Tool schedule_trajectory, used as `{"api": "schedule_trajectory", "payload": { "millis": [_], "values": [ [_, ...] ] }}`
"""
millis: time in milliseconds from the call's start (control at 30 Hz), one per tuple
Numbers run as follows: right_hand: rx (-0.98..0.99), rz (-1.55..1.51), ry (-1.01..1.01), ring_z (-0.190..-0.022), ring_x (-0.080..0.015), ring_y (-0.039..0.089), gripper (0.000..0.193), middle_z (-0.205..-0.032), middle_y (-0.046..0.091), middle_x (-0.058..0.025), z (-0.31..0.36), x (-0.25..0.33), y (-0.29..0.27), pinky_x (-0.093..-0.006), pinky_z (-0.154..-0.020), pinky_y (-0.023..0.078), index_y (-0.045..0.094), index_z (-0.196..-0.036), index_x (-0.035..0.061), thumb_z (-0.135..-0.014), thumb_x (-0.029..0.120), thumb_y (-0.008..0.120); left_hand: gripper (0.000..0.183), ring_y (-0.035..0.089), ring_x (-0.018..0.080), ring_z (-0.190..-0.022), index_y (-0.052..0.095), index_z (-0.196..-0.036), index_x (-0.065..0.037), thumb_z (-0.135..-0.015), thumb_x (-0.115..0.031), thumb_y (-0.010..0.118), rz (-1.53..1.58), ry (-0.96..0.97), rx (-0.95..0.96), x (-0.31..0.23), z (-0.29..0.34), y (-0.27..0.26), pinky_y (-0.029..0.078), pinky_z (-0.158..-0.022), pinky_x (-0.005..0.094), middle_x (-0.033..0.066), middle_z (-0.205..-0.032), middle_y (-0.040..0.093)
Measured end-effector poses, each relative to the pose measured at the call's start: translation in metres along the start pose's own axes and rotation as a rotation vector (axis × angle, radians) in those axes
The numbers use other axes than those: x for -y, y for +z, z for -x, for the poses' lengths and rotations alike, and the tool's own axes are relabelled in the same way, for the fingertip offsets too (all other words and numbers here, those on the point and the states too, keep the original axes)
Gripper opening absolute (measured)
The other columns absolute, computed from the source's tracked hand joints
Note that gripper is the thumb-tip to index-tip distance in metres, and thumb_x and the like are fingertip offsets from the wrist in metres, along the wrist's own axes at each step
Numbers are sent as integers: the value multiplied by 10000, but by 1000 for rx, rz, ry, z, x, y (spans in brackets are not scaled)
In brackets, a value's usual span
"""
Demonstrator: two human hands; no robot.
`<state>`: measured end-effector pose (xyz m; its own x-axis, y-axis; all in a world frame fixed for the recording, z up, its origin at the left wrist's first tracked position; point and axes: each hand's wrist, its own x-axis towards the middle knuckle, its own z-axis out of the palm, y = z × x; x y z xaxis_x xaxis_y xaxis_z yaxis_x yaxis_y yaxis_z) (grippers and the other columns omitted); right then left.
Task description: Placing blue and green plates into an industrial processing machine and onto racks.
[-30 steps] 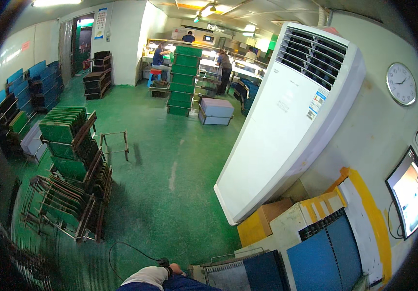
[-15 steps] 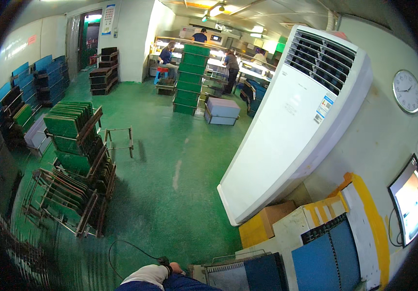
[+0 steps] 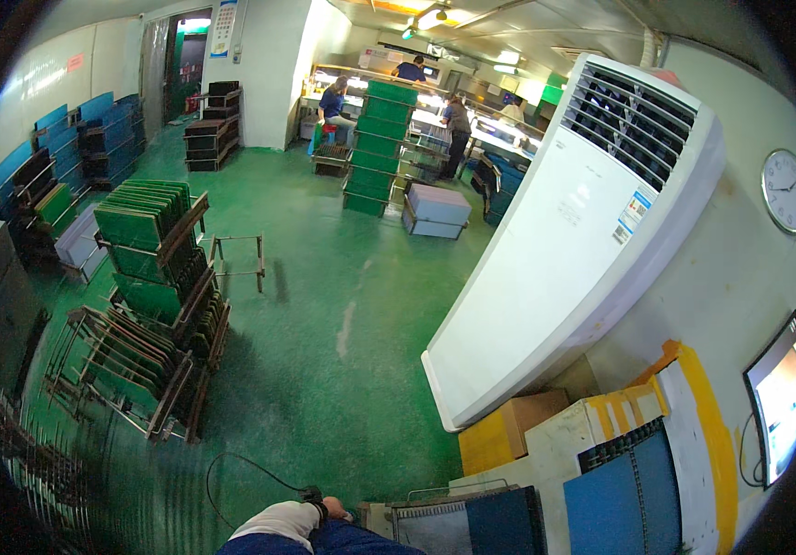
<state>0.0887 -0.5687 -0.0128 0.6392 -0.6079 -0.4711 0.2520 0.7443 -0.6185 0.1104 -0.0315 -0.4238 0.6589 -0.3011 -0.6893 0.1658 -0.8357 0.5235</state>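
Note:
My left hand (image 3: 334, 508) shows only in part at the bottom edge, past a white sleeve (image 3: 278, 524) and a black wristband with a thin black cable (image 3: 222, 462) looping from it. It lies by my blue-clad legs (image 3: 356, 539); its fingers are too small and hidden to read. Nearest to its right stands a rack with a pale grey panel (image 3: 435, 527) and a dark blue panel (image 3: 500, 521). My right hand is out of the picture.
Metal racks of green boards (image 3: 144, 217) stand left on the green floor. A tall white air conditioner (image 3: 564, 240) rises at right, near a cardboard box (image 3: 535, 416) and blue panel (image 3: 624, 499). Stacked green crates (image 3: 378, 148) and several people at benches are farther back.
The whole view has shifted slightly, so the room sits a little farther right in the picture. My left hand and the cable stay in nearly the same place.

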Motion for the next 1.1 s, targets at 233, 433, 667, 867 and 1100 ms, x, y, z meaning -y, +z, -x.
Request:
{"api": "schedule_trajectory", "payload": {
  "millis": [233, 433, 667, 867, 1100],
  "values": [
    [-38, 49, -42, -763, -263, 555, 128, -824, 608, -121, -7, 0, 0, -431, -747, 463, 597, -875, 4, -836, 126, 608, 518, 613, 332, -784, 674, -754, -22, -721, -525, 556, 147, -62, -153, 11, -6, 19, 455, -678, 424, 197, -793, 640],
    [-17, 33, -34, -711, -257, 547, 130, -776, 598, -125, -13, 1, -2, -420, -715, 476, 592, -845, 5, -842, 135, 602, 503, 622, 330, -849, 687, -809, -22, -707, -504, 586, 205, -140, -165, 9, 3, 19, 470, -733, 413, 191, -854, 657],
    [-17, 37, -72, -650, -237, 500, 158, -717, 553, -98, -20, 3, -5, -390, -641, 473, 560, -784, 16, -871, 147, 576, 505, 607, 328, -916, 676, -920, -54, -717, -508, 587, 210, -183, -108, 0, 16, 6, 467, -787, 414, 176, -952, 647],
    [-55, -5, -84, -621, -228, 469, 163, -693, 517, -83, -15, 1, 5, -380, -613, 460, 549, -799, 24, -881, 165, 568, 538, 594, 323, -990, 661, -1043, -86, -722, -515, 610, 208, -230, -31, -1, 19, 2, 465, -852, 414, 155, -1055, 638],
    [-2, 22, -76, -638, -221, 483, 138, -706, 526, -83, -7, 3, 10, -388, -631, 460, 552, -848, 23, -875, 156, 574, 540, 601, 337, -959, 668, -1016, -86, -715, -529, 595, 174, -177, -99, -2, 21, 5, 472, -832, 429, 156, -1015, 648]
  ]
}}
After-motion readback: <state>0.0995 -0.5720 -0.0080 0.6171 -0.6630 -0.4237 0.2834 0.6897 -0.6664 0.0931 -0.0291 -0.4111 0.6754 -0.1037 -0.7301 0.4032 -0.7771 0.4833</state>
